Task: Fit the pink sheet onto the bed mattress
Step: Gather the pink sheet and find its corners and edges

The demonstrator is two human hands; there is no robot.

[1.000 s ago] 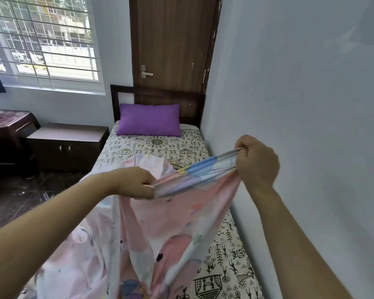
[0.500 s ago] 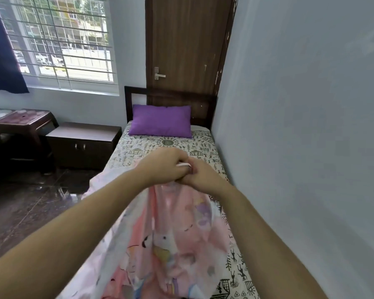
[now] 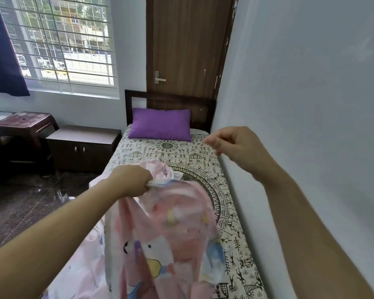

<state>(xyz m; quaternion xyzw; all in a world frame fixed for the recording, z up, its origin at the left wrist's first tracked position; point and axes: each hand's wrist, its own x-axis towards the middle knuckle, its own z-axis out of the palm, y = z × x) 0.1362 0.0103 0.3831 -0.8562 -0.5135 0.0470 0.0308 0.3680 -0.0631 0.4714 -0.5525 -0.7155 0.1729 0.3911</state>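
A pale wall point(image 3: 300, 104) fills the side from 1 to 5 o'clock. At 12 o'clock a brown wooden door point(image 3: 186, 46) with a metal handle point(image 3: 159, 78) stands behind a dark headboard point(image 3: 171, 98). At 10 to 11 o'clock a barred window point(image 3: 61, 39) lets in daylight, with a dark blue curtain point(image 3: 0, 52) at its edge. Toward 9 o'clock, a low dark cabinet point(image 3: 82, 145) sits beside a reddish-brown stool point(image 3: 24, 124) on a glossy dark floor point(image 3: 22, 208).

Purple pillow point(image 3: 161, 125) against dark headboard point(image 3: 136, 94), wooden door point(image 3: 187, 46) behind, low cabinet point(image 3: 83, 145) beside barred window point(image 3: 61, 39)
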